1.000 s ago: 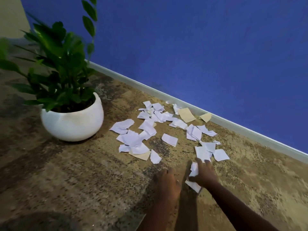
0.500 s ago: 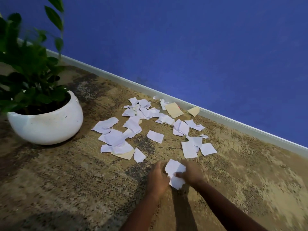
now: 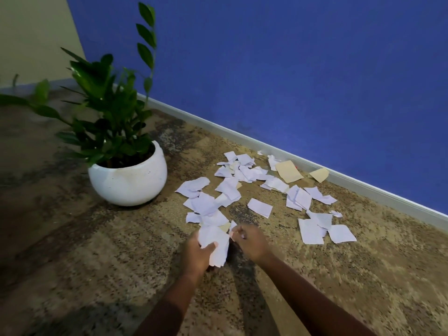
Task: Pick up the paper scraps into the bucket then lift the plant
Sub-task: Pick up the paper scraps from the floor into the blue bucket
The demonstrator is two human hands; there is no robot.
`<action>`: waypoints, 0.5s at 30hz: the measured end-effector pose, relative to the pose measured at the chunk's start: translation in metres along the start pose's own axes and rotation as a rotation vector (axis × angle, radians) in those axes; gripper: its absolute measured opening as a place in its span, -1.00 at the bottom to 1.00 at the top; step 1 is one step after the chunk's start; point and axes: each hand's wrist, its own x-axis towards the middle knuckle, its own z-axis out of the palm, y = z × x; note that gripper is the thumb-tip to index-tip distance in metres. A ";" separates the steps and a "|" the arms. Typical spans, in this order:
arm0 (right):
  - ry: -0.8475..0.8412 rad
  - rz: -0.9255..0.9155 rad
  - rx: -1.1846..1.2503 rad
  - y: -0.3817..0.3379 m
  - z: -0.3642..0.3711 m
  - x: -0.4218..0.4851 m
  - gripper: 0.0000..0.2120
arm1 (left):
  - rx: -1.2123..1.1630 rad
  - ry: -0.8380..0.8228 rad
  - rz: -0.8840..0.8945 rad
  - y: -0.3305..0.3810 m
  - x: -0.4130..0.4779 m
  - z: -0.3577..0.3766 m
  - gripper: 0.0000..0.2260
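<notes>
**Left hand** point(image 3: 197, 257): fingers and thumb curled round a bundle of scraps point(image 3: 214, 241), white and several pieces thick, held just above the carpet point(image 3: 97, 263). Judged to be the storing hand, so that many pieces go to the bucket in one trip.

**Right hand** point(image 3: 253, 242): just beside the left, knuckles up, fingers curled with the tips drawn together at a small scrap point(image 3: 233, 226). It appears to pinch this piece, though blur leaves the grip uncertain. Judged to be the picking hand, feeding the bundle.

**Loose scraps** point(image 3: 259, 207): white, lying flat on the carpet from just beyond the hands out to the skirting board point(image 3: 266, 147). Many overlap, so no count is possible. Two tan pieces point(image 3: 288, 171) lie nearest the blue wall point(image 3: 291, 69). Most of the paper is on the floor, so the task is judged to be at an early stage.

**Plant** point(image 3: 109, 105): upright in a round white pot point(image 3: 128, 183), to the left of the scraps, near them but apart. No hand is on it. Lifting it is judged to come after the paper is cleared.

**Bucket**: not in view, position unknown.

**Hidden or unclear**:
- The palms and the inner side of both grips cannot be seen.
- Any scrap beneath the hands or the bundle is covered.
- The plant's leaves at the left edge are blurred.
- The forearms are cut off by the lower edge.
- No writing on the paper can be made out.
</notes>
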 end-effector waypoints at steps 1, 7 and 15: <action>0.046 0.010 -0.059 -0.003 0.005 0.007 -0.72 | 0.000 0.043 -0.011 -0.003 0.006 -0.009 -0.56; -0.121 0.322 -0.209 -0.029 0.032 0.041 -0.14 | -0.207 0.208 -0.160 -0.023 0.043 -0.050 -0.58; -0.145 0.204 -0.404 -0.053 0.069 0.064 -0.21 | -0.181 0.174 -0.119 -0.042 0.057 -0.069 -0.64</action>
